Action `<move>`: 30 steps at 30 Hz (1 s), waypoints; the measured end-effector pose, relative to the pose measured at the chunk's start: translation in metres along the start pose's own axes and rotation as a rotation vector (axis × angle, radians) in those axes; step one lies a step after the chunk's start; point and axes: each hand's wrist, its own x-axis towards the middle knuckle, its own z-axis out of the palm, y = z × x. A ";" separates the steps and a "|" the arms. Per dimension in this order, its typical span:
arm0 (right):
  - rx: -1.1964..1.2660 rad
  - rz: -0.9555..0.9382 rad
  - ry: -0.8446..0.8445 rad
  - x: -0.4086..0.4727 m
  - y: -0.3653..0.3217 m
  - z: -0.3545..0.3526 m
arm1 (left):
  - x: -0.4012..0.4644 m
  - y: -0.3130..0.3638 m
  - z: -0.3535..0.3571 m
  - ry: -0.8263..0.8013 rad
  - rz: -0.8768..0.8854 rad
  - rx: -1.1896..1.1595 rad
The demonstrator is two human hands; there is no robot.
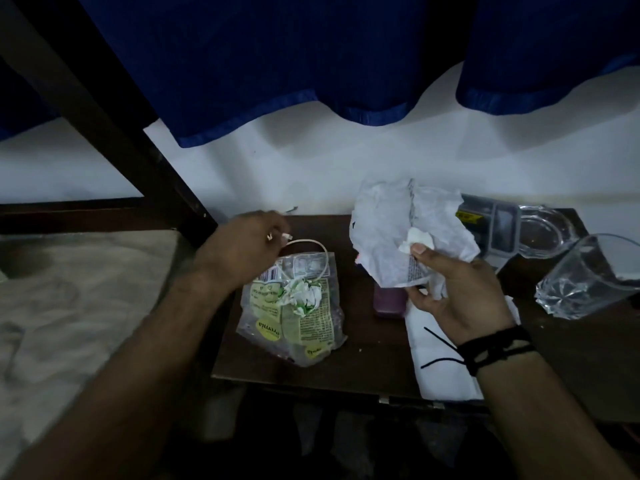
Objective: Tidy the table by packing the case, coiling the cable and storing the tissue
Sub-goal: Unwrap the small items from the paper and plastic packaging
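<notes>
Over a dark wooden table [346, 358], the left hand [242, 251] pinches a thin white cable [311, 242]; the right hand [457, 296] grips a crumpled white plastic wrapper [388, 223] with white tissue [417, 241].

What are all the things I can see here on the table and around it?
Table: one, dark brown, centre.
Snack packet: one, clear with green and yellow print, lying on the table's left part.
Cable: one, white, looped over the packet's far end.
Crumpled wrapper: one, white, held above the table.
Tissue: one, white wad, pinched against the wrapper.
Small purple thing: one, on the table under the wrapper; cannot tell what.
White sheet: one, table's near right edge.
Glasses: two, clear, far right.
Curtain: blue, behind.
Bed: pale sheet, left.
Left hand: grip on the cable.
Right hand: grip on tissue and wrapper, black wristbands.
</notes>
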 end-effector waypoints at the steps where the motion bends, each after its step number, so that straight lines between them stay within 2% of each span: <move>1: 0.006 0.003 0.002 0.000 0.001 0.001 | 0.001 -0.008 -0.001 -0.102 -0.051 0.054; 3: 0.012 0.012 -0.007 0.001 0.003 0.003 | -0.001 -0.013 0.007 -0.294 -0.080 0.122; 5: 0.006 0.017 0.000 0.002 0.005 0.006 | -0.005 -0.013 0.025 -0.403 -0.077 0.085; 11: -0.017 0.022 0.018 0.004 0.008 0.004 | -0.009 -0.022 0.066 -0.416 -0.059 0.093; 19: -0.043 0.019 0.032 0.007 0.011 0.004 | -0.015 -0.016 0.060 -0.413 -0.020 0.036; 23: -0.048 0.012 0.039 0.006 0.010 0.003 | -0.023 -0.014 0.048 -0.303 0.000 -0.052; 30: -0.079 -0.006 0.075 0.004 0.011 0.004 | -0.033 0.000 0.022 0.137 -0.018 -0.287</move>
